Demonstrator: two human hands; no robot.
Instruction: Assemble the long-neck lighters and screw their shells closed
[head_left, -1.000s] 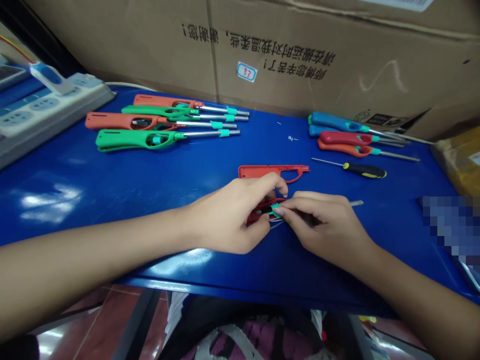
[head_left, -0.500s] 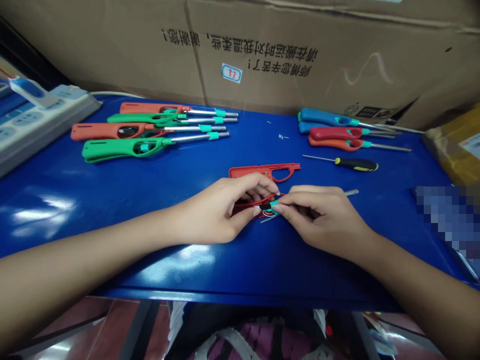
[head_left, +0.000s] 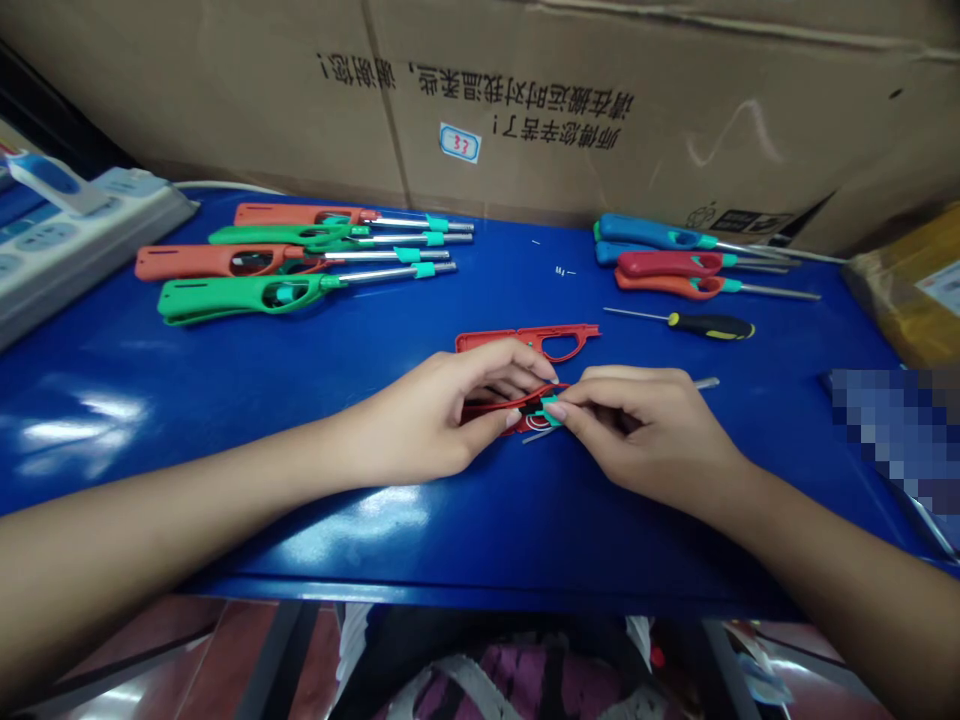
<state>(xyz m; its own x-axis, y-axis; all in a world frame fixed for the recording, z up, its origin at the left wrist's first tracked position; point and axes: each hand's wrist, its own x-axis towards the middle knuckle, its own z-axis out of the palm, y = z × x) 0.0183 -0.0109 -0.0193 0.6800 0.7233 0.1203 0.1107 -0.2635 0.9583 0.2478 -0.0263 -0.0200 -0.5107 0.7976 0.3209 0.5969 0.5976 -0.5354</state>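
My left hand is curled around a red lighter handle half, thumb at the near side and fingers over the far side. Against the right end of this shell, my right hand pinches a small teal trigger between thumb and forefinger. A looped white wire shows beside the trigger. Whether the trigger is seated in the shell cannot be made out. A thin metal rod pokes out below, and a metal tube end shows beyond my right knuckles. Just behind my left hand lies the other red handle half.
Several long-nosed lighters lie at the back left, and several more at the back right. A screwdriver and small screws lie on the blue table. A power strip stands left; a large carton blocks the back.
The view has shifted slightly. Both hands keep nearly the same grip, with a little more of the teal trigger showing at my right fingertips.
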